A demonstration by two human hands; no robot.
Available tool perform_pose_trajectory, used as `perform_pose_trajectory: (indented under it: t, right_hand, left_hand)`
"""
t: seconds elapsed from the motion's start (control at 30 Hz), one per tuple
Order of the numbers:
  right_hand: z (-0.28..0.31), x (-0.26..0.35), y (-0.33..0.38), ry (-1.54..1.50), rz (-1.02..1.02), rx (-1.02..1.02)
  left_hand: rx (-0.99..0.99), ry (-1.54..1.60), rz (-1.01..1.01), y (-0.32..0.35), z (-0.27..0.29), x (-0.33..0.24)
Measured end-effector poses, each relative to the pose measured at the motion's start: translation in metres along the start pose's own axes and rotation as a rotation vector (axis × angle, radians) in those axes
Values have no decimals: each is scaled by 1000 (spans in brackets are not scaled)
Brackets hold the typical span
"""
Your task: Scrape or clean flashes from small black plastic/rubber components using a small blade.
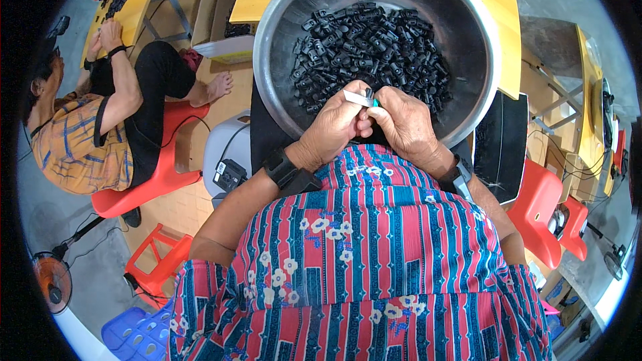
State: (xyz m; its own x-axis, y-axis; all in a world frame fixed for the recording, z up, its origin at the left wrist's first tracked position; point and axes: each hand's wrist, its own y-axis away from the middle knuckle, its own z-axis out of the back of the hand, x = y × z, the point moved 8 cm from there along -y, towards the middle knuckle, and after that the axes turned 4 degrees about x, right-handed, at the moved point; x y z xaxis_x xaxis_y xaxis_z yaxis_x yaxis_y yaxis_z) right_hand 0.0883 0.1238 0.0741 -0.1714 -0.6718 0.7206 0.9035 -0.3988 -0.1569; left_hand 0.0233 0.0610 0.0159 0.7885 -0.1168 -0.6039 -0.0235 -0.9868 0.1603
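Note:
My left hand (338, 122) and my right hand (403, 120) meet over the near rim of a large metal bowl (269, 60). A heap of small black plastic parts (374, 50) lies inside it. My right fingers are closed on a small knife (357, 99); its short pale blade points left and a bit of teal shows at its handle. Pinched in my left fingers is one small black plastic part (369, 93), mostly hidden by the fingers and the blade. Dark bands circle both my wrists.
The bowl stands on a yellow wooden table (509, 33). To the left, a cardboard box (224, 47) sits beside a grey stool (227, 140). Farther left, a person (100, 120) on a red chair handles black parts at another table. Red chairs (537, 210) stand at the right.

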Motion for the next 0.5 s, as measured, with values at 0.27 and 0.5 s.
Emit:
perform_pose_trajectory:
  t: [0.27,0.5]
  right_hand:
    - [-3,-5,-1,-10,-31,14]
    - [15,-13,4,-81,-120,-167]
  left_hand:
    - [4,-33,3,-1,-1,0]
    - [9,55,-5,1,-6,-1]
